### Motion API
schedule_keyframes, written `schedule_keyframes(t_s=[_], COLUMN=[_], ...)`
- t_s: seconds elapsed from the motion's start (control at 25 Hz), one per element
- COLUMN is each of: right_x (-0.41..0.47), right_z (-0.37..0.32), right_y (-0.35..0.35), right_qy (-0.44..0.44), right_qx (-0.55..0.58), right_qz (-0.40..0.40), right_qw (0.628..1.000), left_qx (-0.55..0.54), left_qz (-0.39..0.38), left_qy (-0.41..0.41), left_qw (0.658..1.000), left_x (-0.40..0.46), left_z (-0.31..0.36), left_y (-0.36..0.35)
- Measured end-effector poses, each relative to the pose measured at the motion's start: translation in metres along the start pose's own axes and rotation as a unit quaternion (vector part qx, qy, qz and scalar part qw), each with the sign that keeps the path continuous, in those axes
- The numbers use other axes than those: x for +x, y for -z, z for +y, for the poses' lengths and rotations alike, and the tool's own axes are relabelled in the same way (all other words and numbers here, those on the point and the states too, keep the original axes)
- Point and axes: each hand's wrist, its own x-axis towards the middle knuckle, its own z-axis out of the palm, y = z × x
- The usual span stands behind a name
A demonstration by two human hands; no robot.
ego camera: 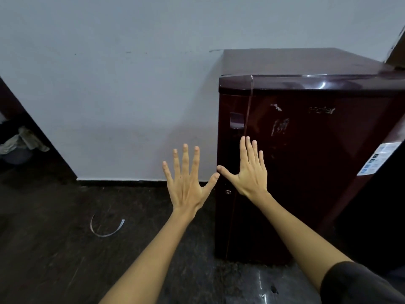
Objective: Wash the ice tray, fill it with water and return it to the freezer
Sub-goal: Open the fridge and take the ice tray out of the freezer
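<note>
Maroon and glossy, the small Haier fridge (306,161) stands on the dark floor (54,249) against the pale grey wall (109,84), its door closed. I cannot see the ice tray anywhere; if it is inside the fridge, the closed door hides it.

I hold both hands up in front of me, backs toward the camera. My left hand (186,183) is released, its fingers straight and spread wide, and it shows against the wall and the black skirting, just beside the fridge's left edge. My right hand (249,172) is likewise released, fingers straight and closer together, thumb stretched out to the left, and it lies over the fridge door near its left edge. Whether it touches the door I cannot tell. The two thumb tips nearly meet. Neither grip holds anything.

A recessed handle (236,120) sits high on the door's left side, a keyhole (228,191) lower down. A sticker (377,159) shows near the door's right edge. A curled white strip (105,231) lies on the floor to my left.
</note>
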Motion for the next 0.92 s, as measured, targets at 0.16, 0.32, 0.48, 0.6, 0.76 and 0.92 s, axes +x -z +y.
schedule_keyframes(t_s=[0.16,0.32,0.48,0.6,0.76,0.92], right_x=[0.003,0.008,0.03,0.04,0.043,0.045], right_z=[-0.016,-0.034,-0.043,-0.041,-0.037,-0.033], right_y=[-0.004,-0.005,-0.009,-0.014,-0.022,-0.021], right_qy=[-0.052,-0.119,-0.204,-0.245,-0.256,-0.254], right_qx=[0.097,0.22,0.269,0.27,0.26,0.253], right_qz=[0.002,0.007,0.018,0.031,0.02,-0.01], right_qw=[0.994,0.968,0.941,0.93,0.931,0.934], left_qx=[-0.022,-0.03,-0.041,-0.042,-0.042,-0.044], left_qz=[0.015,0.019,0.016,0.015,0.019,0.014], left_qy=[-0.002,-0.004,0.001,0.001,0.005,0.008], left_qw=[1.0,0.999,0.999,0.999,0.999,0.999], left_x=[0.018,0.027,0.027,0.026,0.026,0.015], left_z=[-0.007,-0.011,-0.011,-0.013,-0.016,-0.015], left_y=[-0.002,-0.001,0.003,0.005,0.008,0.011])
